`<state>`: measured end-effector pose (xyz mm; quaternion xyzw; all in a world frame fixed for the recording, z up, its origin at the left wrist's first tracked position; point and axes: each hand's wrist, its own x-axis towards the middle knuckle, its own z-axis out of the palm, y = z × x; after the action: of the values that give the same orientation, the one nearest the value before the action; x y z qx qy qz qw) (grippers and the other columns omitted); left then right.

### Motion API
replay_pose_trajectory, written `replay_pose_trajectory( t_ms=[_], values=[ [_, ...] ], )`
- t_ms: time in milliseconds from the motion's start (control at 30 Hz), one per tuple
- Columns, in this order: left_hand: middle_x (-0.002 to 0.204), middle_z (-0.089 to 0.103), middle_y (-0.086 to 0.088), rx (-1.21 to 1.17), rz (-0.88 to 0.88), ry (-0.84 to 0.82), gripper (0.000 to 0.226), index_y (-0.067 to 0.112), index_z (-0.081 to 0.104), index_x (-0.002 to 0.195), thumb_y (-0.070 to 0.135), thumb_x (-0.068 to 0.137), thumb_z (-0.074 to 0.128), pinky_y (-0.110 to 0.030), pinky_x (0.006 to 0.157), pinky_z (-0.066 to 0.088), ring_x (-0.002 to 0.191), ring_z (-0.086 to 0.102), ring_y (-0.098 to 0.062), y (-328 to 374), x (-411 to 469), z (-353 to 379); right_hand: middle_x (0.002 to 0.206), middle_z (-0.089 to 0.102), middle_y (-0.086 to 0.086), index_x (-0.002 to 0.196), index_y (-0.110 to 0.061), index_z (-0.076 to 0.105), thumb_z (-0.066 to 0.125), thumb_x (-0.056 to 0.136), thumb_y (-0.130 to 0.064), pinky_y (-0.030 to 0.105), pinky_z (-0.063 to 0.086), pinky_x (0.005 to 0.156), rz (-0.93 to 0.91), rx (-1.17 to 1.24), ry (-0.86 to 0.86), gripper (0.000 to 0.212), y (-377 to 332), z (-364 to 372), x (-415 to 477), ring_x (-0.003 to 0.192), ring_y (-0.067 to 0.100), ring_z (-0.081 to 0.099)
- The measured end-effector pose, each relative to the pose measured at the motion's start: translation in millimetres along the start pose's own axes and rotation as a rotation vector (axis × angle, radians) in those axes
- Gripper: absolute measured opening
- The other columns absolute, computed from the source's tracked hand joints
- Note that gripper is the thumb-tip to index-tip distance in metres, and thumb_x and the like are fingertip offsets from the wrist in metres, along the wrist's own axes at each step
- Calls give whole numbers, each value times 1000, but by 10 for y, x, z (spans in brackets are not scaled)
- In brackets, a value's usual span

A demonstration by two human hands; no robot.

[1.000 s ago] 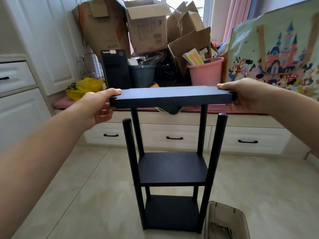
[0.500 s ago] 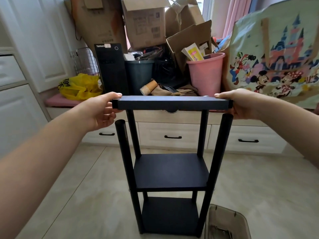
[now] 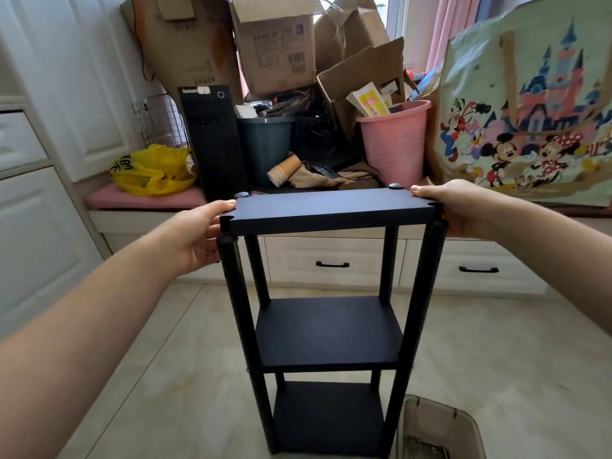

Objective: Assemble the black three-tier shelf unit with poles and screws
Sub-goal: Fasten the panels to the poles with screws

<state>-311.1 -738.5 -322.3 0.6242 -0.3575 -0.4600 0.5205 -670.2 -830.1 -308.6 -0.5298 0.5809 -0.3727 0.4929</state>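
The shelf unit stands upright on the tiled floor (image 3: 165, 376), straight ahead of the person, its tall axis vertical. The bottom shelf (image 3: 328, 419) and middle shelf (image 3: 329, 329) sit level between four black poles. The top shelf (image 3: 331, 207) lies almost flat at the head of the poles, its long axis running left to right and its right end a little higher in the picture.

The left hand (image 3: 195, 240) grasps the board's left short end, thumb on top and fingers curled underneath. The right hand (image 3: 453, 207) grasps the right short end the same way. Two round dark caps show at the board's far corners, above the rear left pole (image 3: 256, 270) and rear right pole (image 3: 387, 266). The near corners are notched. The top of the front left pole (image 3: 238, 303) sits just below the near left notch, apart from it. The front right pole (image 3: 420, 293) comes up right under the near right corner; whether it touches cannot be told.

A clear plastic box (image 3: 437, 429) stands on the floor just beside the unit's lower right. Behind the unit runs a bench with drawers (image 3: 331, 260), crowded with a yellow bag (image 3: 152, 170), a black computer tower (image 3: 212, 140), a dark bin (image 3: 265, 144), paper cups (image 3: 284, 170), a pink bucket (image 3: 394, 140), cardboard boxes (image 3: 275, 44) and a large cartoon bag (image 3: 530, 111).
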Motion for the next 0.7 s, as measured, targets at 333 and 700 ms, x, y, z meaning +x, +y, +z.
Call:
replay_pose_trajectory(
  t_ms=[333, 700],
  values=[
    [64, 73, 4, -3, 67, 12, 30, 15, 65, 113, 38, 94, 68, -22, 45, 54, 50, 68, -8, -42, 26, -37, 80, 62, 2, 96, -11, 62, 67, 93, -36, 20, 51, 42, -35, 17, 40, 25, 40, 26, -36, 61, 12, 61],
    [67, 70, 3, -16, 76, 48, 31, 12, 64, 114, 36, 95, 68, -19, 46, 52, 45, 63, -6, -106, 42, 30, 77, 61, 1, 91, -13, 62, 64, 95, -38, 18, 51, 44, -52, 1, 35, 26, 48, 43, -23, 63, 12, 57]
  ],
)
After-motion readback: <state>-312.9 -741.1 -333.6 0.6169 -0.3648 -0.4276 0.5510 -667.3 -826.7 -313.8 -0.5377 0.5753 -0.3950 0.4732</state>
